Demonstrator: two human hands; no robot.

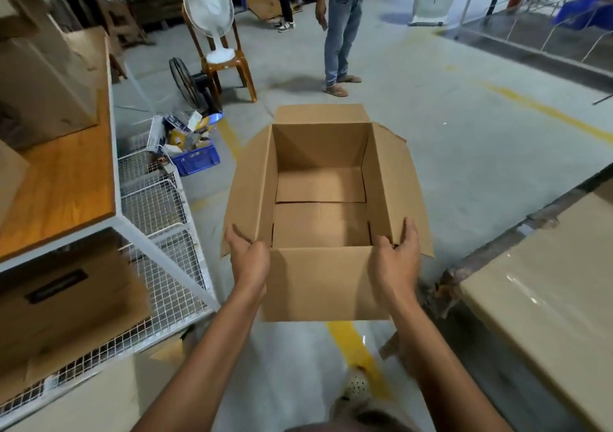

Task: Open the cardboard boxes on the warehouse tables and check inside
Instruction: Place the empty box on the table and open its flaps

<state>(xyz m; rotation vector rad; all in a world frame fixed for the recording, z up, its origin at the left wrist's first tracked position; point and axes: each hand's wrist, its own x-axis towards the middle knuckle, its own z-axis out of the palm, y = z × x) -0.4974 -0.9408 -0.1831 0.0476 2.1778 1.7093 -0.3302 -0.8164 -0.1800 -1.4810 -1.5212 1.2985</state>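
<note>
The box [318, 282] hangs over the floor [481, 173] beside the table [66, 183], flaps spread, bare bottom showing. Left hand [248, 261] and right hand [396, 261] each grip a near corner.

The box [318, 282] is plain light brown, inside and outside. The floor [464, 153] is pale grey, with yellow painted lines on it. The table [66, 179] at the left has an orange wooden top and a white frame, and the wire baskets [156, 206] under it make a white grid pattern. The crate [199, 161] is dark blue. The fan [209, 7] is white and the chair [232, 63] under it is orange-brown. The jeans [341, 37] of a person are faded blue.
</note>
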